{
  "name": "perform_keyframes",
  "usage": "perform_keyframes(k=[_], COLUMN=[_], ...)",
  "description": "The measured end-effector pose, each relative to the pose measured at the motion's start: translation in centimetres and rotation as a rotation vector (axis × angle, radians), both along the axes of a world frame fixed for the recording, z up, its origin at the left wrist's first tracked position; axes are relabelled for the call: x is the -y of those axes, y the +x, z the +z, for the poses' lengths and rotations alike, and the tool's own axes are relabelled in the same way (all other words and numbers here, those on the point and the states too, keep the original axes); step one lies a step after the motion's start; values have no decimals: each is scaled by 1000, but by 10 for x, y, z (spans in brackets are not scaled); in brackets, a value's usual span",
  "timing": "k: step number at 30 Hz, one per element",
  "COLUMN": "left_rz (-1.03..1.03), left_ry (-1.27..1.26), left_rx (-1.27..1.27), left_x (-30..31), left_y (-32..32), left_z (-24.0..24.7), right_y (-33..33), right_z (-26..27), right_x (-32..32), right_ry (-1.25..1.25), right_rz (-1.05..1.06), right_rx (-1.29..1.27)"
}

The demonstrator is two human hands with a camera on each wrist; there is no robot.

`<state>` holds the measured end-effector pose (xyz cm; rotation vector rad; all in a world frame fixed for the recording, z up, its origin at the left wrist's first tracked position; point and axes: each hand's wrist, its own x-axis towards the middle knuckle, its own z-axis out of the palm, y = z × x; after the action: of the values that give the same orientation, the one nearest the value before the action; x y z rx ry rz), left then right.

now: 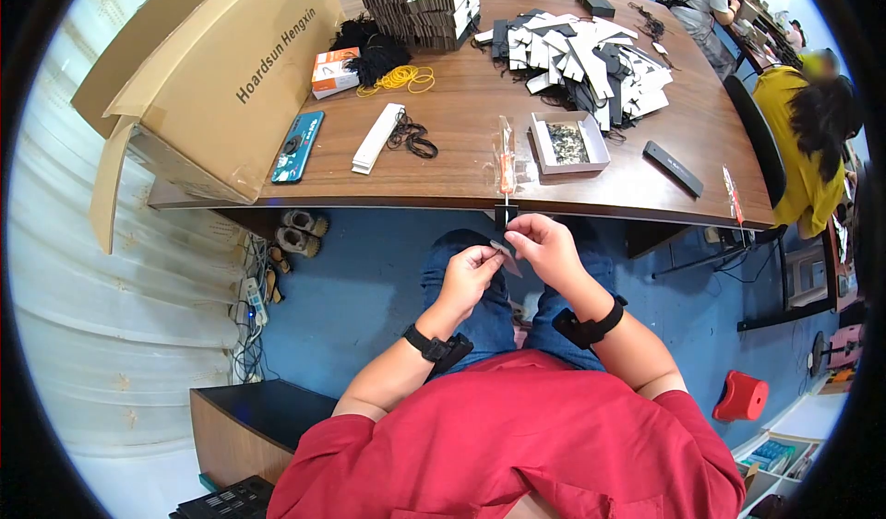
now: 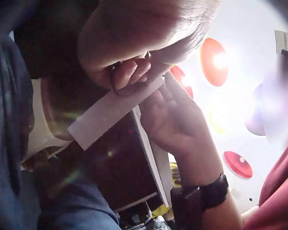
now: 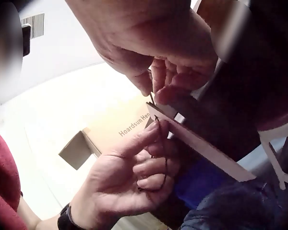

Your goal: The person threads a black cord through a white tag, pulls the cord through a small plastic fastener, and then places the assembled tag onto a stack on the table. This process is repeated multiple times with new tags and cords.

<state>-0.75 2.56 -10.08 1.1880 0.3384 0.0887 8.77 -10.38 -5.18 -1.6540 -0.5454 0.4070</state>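
Note:
My left hand (image 1: 466, 281) pinches a narrow white strip (image 2: 110, 115) near one end, just beyond the table's front edge and above the lap. A thin black cord (image 3: 166, 165) runs through that end and hangs in a loop over the left fingers in the right wrist view. Close beside it, my right hand (image 1: 551, 250) pinches the cord between thumb and fingertip, above the strip's end. An orange-handled tool (image 1: 507, 173) lies at the table edge, its thin shaft pointing toward the hands, with a small black piece (image 1: 504, 215) at its tip.
On the table (image 1: 443, 178) are a pile of black and white strips (image 1: 591, 58), a small open box (image 1: 569, 143), a black bar (image 1: 673, 168), a white strip bundle (image 1: 377, 138), a blue box (image 1: 297, 147) and a large carton (image 1: 231, 85). People sit at the right.

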Motion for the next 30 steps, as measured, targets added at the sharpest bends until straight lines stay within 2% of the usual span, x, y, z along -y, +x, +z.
perform_keyframes(k=[3,6,9,10,12,15,18,19,21,22,24,25,28,30], left_rz=[-22,-57,-22,-61,-23,-102,-225,-237,-324,-293,-230,-272,-244,-232], left_ry=[-18,-154,-347,-442,-464,-596,-807,-846,-964,-948,-914,-895,-781,-713], left_rx=[-3,-16,-27,7,34,77,135,141,187,168,129,174,110,104], left_x=[2,-5,-13,-20,-25,-37,-46,-46,-44,-41,-33,-31,-17,-12], left_y=[-2,-6,-9,-9,-10,-11,-11,-11,-9,-8,-8,-7,-3,-1], left_z=[5,5,15,20,36,48,48,50,53,57,68,70,89,86], right_y=[0,-1,0,2,7,18,18,13,6,5,7,8,-5,-13], right_z=[4,0,-2,0,11,5,10,16,16,16,10,9,24,32], right_x=[-4,-4,-2,-1,3,12,20,22,28,30,36,38,38,39], right_ry=[-55,12,106,298,479,693,792,804,837,853,716,646,458,233], right_rz=[-41,-119,-144,-63,-12,183,153,99,146,167,304,367,303,307], right_rx=[21,98,14,-244,-661,-1124,-1321,-1331,-1270,-1239,-971,-835,-708,-427])
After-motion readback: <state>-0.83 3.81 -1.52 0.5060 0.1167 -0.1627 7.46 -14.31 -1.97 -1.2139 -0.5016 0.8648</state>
